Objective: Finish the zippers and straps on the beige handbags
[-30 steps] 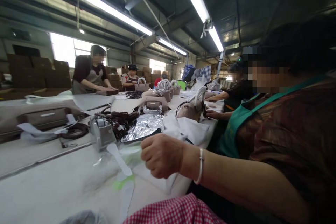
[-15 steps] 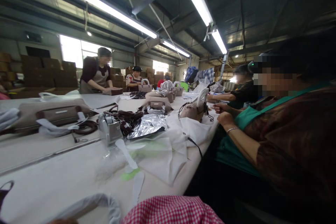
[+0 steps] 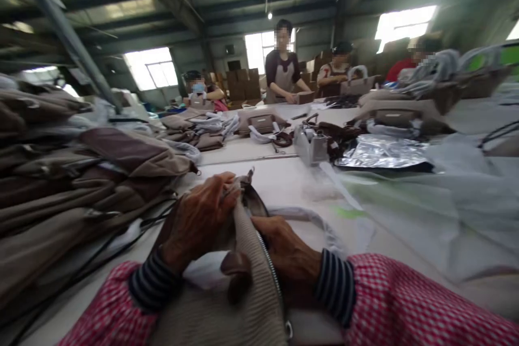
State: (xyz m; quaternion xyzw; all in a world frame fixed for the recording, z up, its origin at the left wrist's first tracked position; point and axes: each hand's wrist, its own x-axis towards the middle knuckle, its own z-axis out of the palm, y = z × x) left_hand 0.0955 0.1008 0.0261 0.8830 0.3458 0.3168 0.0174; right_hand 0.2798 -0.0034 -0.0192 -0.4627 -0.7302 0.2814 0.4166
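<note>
A taupe handbag [image 3: 214,308] with a ribbed lining and a metal zipper [image 3: 268,259] lies on the table in front of me. My left hand [image 3: 198,216] is closed on the bag's far end, fingers pinching the fabric near the top edge. Along the zipper edge on the right, my right hand [image 3: 286,246] grips the bag, its fingertips partly hidden behind the fabric. A brown leather tab [image 3: 235,270] sticks up at the bag's near side. Just beyond my right hand curves a handle wrapped in white padding [image 3: 314,219].
A tall pile of taupe bags [image 3: 101,184] fills the left side. Ahead lie a clear-wrapped grey box [image 3: 312,146], silver foil packaging [image 3: 383,151] and white sheets [image 3: 409,211] on the right. Several co-workers, including a standing person [image 3: 283,73], are across the table [image 3: 227,158].
My view has swung left from the co-workers on the right to the bag before me. Both hands are now visible, gripping the bag.
</note>
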